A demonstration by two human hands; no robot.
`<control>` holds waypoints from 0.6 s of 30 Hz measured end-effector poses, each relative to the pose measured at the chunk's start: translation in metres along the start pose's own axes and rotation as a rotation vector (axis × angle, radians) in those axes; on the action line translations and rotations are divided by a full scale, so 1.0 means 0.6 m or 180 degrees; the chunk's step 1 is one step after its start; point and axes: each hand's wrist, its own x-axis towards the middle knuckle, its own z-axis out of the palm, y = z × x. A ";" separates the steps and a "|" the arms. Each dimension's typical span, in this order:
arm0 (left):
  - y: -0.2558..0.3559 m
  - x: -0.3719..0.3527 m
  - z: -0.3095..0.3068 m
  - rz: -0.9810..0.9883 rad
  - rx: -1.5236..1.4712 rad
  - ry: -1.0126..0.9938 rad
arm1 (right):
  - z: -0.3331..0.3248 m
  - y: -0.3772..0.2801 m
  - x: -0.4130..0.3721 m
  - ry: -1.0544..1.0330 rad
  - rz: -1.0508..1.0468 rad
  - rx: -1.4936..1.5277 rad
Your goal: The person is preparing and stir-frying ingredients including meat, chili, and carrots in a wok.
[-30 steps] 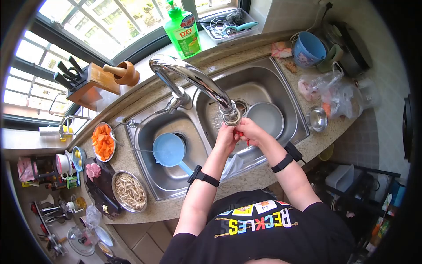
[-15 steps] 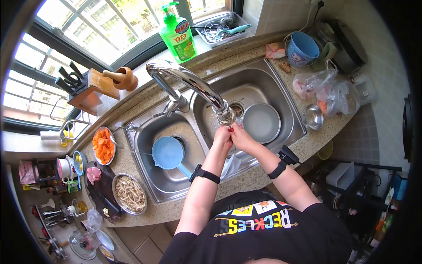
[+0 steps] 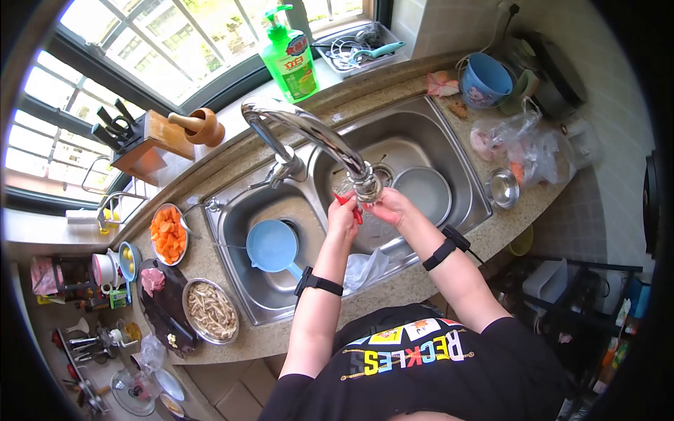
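Note:
My left hand (image 3: 342,214) is closed around a slim, glossy red chili pepper (image 3: 359,215), whose red shows on both sides of the fingers. It is just left of the mouth of the chrome faucet (image 3: 366,184). My right hand (image 3: 390,208) is cupped under the faucet's right side, fingers curled but apart, with nothing visible in it. Both hands are over the right basin of the steel sink (image 3: 439,144). A round grey pan (image 3: 423,195) lies in that basin, right of my right hand. In the left basin rests a light-blue ladle-like scoop (image 3: 272,245).
Left of the sink are a bowl of cut carrots (image 3: 168,235), a dish of pale strips (image 3: 210,311) and a dark board (image 3: 160,302) with meat. Plastic bags (image 3: 537,158) and a small metal bowl (image 3: 503,188) are at right. A green soap bottle (image 3: 293,67) stands behind the faucet.
My hands were together under the faucet and have moved apart, the left one leftward and the right one slightly rightward. More of the red chili pepper shows now.

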 end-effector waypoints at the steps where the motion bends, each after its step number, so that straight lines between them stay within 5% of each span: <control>1: 0.008 0.000 -0.013 -0.0026 -0.0065 0.0080 | 0.028 0.003 -0.003 0.0306 0.0055 -0.0045; 6: 0.066 -0.015 -0.045 0.0072 -0.0360 0.0319 | 0.010 0.008 0.016 0.0559 0.0520 0.0042; 8: 0.074 0.003 -0.084 0.0174 -0.0348 0.0243 | -0.001 0.002 0.020 -0.0018 0.0769 0.0385; 14: 0.123 0.015 -0.102 0.1591 -0.0299 0.1965 | 0.021 0.002 0.013 -0.0102 0.0310 0.0213; 16: 0.139 0.029 -0.110 0.1763 -0.0238 0.2001 | 0.034 0.006 0.005 0.0062 -0.0197 0.0019; 18: 0.159 0.049 -0.114 0.1931 -0.0453 0.1906 | -0.003 -0.001 0.002 -0.0198 0.0068 0.0165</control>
